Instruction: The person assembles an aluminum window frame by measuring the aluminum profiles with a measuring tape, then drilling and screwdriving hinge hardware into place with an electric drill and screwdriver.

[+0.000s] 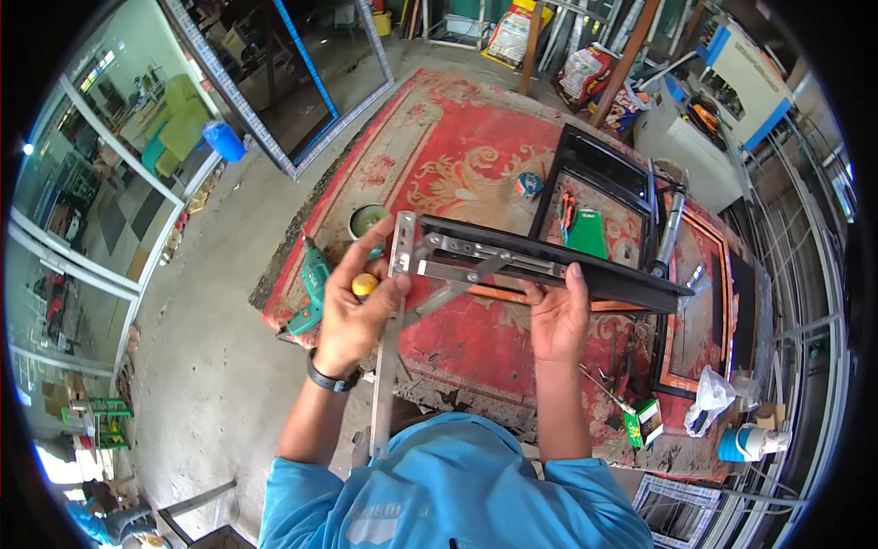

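A black window frame profile (631,277) is held up in front of me, with a silver metal friction hinge (466,249) lying along it. My right hand (560,316) grips the profile from below, thumb up against its near side. My left hand (352,306) pinches the hinge's flat metal arm (387,366), which hangs down towards my lap; the forefinger reaches up along its end plate. A rounded yellow piece (364,285) shows in the left palm, and its kind cannot be made out. A green power drill (314,285) lies just left of that hand.
Red patterned carpet (476,137) covers the work table. On it are a roll of tape (369,220), a black frame (594,151), a green box (587,234), an orange-edged frame (722,274), a plastic bag (710,401) and a small green-white box (643,423). Metal profiles (814,357) line the right side.
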`<act>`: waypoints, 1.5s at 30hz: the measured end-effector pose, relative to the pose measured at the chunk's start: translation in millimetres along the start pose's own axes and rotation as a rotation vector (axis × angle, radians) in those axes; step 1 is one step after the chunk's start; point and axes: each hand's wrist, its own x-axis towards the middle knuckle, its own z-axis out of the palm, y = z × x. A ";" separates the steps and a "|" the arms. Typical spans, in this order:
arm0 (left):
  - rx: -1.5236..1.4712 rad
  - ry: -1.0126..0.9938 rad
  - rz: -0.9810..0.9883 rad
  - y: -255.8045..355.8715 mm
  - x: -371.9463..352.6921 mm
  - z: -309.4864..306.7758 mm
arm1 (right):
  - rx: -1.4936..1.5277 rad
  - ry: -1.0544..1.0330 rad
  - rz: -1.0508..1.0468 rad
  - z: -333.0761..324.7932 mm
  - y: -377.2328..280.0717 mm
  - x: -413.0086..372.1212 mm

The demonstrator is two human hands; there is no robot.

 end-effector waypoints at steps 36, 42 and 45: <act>-0.066 -0.074 -0.095 -34.5 3.4 -52.6 | -0.055 -0.048 0.007 -24.6 42.6 -33.9; -0.036 -0.081 -0.088 -35.0 4.9 -53.4 | -0.059 -0.002 0.000 -24.5 43.7 -32.7; 0.098 -0.041 -0.012 -39.2 17.2 -74.4 | -0.062 0.027 -0.043 -21.5 42.2 -27.0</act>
